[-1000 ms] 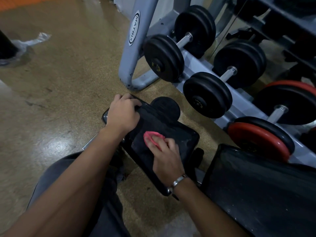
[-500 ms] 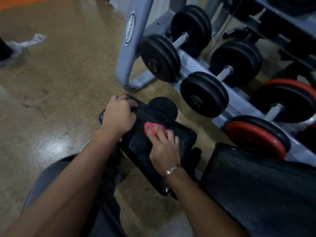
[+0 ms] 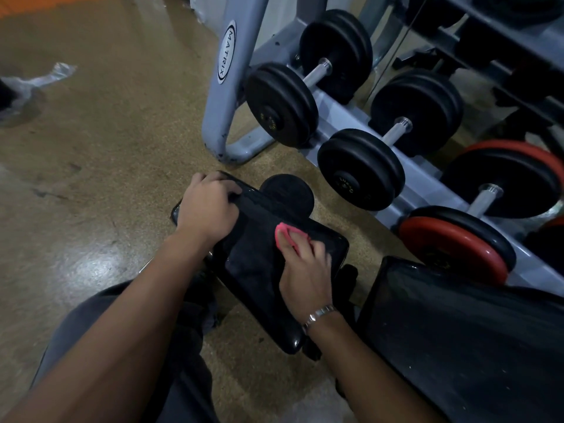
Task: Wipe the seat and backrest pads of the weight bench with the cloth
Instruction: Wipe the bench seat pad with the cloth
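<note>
While a grey steel dumbbell rack marked MATRIX is standing just beyond the left hand, black round-plate dumbbells are lying along its sloping rail beyond the right hand, and a red-and-black plate dumbbell is sitting farther to that hand's right. A round black foam roller pad is showing between the two hands, on their far side, touching the pad's far edge. Nothing is blocking the pad's surface except the hands themselves.

The glossy black vinyl seat pad is looking smooth and faintly reflective, with rounded corners. The larger black vinyl backrest pad is lying to the right of the right hand, dusty and dull.

The left hand is curling closed over the seat pad's far left corner, gripping it. The right hand is lying flat with fingers extended, pressing a small crumpled pink cloth onto the seat pad; the cloth is peeking out beneath the fingertips, on the pad's far half. A silver bracelet is circling the right wrist.
</note>
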A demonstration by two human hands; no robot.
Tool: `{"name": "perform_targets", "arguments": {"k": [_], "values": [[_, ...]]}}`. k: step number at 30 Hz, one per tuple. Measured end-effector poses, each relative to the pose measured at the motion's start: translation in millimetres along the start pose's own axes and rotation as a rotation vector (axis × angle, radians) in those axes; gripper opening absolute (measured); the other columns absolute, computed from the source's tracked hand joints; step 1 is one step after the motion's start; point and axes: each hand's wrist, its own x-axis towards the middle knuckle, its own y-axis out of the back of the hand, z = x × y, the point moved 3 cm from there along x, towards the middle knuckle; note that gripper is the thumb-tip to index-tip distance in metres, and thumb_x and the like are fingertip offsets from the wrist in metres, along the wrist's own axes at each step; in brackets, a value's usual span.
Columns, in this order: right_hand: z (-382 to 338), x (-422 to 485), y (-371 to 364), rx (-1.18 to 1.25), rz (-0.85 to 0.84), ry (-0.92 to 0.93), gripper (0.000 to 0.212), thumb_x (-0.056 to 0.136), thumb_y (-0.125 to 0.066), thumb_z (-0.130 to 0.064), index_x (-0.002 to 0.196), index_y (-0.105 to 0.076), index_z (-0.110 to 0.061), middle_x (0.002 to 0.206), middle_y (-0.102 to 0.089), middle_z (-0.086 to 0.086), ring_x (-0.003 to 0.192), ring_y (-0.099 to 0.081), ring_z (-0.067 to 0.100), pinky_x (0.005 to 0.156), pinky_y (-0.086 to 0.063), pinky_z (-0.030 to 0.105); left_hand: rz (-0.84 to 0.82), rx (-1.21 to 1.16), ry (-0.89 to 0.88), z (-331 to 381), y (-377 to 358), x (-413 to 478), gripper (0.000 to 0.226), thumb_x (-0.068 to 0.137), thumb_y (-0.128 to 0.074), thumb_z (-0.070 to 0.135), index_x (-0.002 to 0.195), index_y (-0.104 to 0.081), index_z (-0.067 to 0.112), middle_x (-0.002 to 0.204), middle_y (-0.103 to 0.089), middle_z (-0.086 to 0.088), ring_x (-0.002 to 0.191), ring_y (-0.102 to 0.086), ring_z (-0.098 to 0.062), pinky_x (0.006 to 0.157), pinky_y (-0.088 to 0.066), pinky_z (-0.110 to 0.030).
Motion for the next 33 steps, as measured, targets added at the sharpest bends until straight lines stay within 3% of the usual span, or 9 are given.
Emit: {"name": "perform_targets", "arguments": {"k": [3,8,14,19,21,25,27,30,33], "values": [[30,-6,4,-0.047,-0.02,0.147,0.071,0.085,-0.049,-0.01,0.151,-0.041,-0.035,0.144,-0.051,-0.015,0.1,-0.048,0.02,0.086,-0.046,0.039,-0.003,-0.005,0.004,-1,-1,1,0.055,0.067,-0.04,0.015,0.109,-0.076,0.017,0.111,-0.067,-0.008,0.094,-0.051,-0.038,0.086,-0.037,-0.038],[41,32,3,0.056,0.006,-0.283,0.062,0.088,-0.034,-0.017,0.146,-0.048,-0.033,0.134,-0.057,-0.011,0.106,-0.047,0.023,0.093,-0.043,0.045,-0.011,-0.002,0.015,-1,-2,2,0.045,0.074,-0.052,0.005,0.11,-0.076,0.018,0.117,-0.067,-0.007,0.096,-0.051,-0.035,0.086,-0.039,-0.037],[37,21,2,-0.004,0.011,0.04,0.058,0.093,-0.041,-0.014,0.148,-0.045,-0.032,0.143,-0.052,-0.013,0.101,-0.049,0.02,0.085,-0.043,0.038,-0.009,-0.028,0.041,3,3,0,0.044,0.077,-0.054,0.003,0.113,-0.075,0.017,0.116,-0.066,-0.008,0.097,-0.046,-0.034,0.086,-0.04,-0.038],[31,59,-2,0.009,-0.054,-0.327,0.053,0.092,-0.04,-0.017,0.144,-0.047,-0.03,0.137,-0.053,-0.006,0.115,-0.046,0.027,0.097,-0.038,0.043,-0.025,-0.027,0.047,4,4,-1,0.046,0.077,-0.054,0.002,0.115,-0.075,0.017,0.12,-0.065,-0.008,0.101,-0.046,-0.035,0.089,-0.042,-0.041],[10,56,-2,0.026,-0.031,-0.252,0.055,0.092,-0.04,-0.017,0.146,-0.044,-0.027,0.138,-0.052,-0.005,0.115,-0.047,0.027,0.095,-0.041,0.044,-0.033,-0.024,0.057,5,5,-1,0.045,0.078,-0.054,0.003,0.116,-0.075,0.017,0.12,-0.065,-0.008,0.102,-0.046,-0.034,0.089,-0.041,-0.039],[11,37,-3,-0.015,0.031,0.067,0.056,0.095,-0.039,-0.018,0.15,-0.042,-0.029,0.143,-0.052,-0.01,0.102,-0.051,0.022,0.085,-0.045,0.04,-0.045,-0.024,0.069,6,8,1,0.046,0.078,-0.053,0.003,0.116,-0.074,0.018,0.12,-0.065,-0.007,0.104,-0.047,-0.035,0.09,-0.043,-0.04],[17,51,0,-0.059,0.005,-0.005,0.055,0.095,-0.037,-0.02,0.149,-0.041,-0.028,0.136,-0.055,-0.007,0.102,-0.052,0.024,0.086,-0.045,0.041,-0.047,-0.036,0.073,5,8,1,0.047,0.077,-0.052,0.003,0.116,-0.074,0.018,0.122,-0.065,-0.005,0.103,-0.047,-0.034,0.09,-0.044,-0.041],[3,73,-3,-0.057,-0.022,-0.264,0.053,0.093,-0.038,-0.018,0.145,-0.045,-0.023,0.132,-0.054,0.002,0.111,-0.05,0.03,0.093,-0.041,0.045,-0.041,-0.045,0.063,5,7,-1,0.047,0.076,-0.052,0.002,0.114,-0.075,0.018,0.121,-0.066,-0.005,0.101,-0.047,-0.034,0.09,-0.045,-0.043],[-26,59,-5,-0.072,0.049,-0.129,0.06,0.089,-0.03,-0.022,0.147,-0.044,-0.02,0.133,-0.055,0.001,0.104,-0.053,0.028,0.087,-0.045,0.044,-0.037,-0.045,0.074,4,7,1,0.047,0.075,-0.052,0.002,0.114,-0.075,0.017,0.12,-0.066,-0.006,0.101,-0.047,-0.034,0.091,-0.045,-0.043]]}}
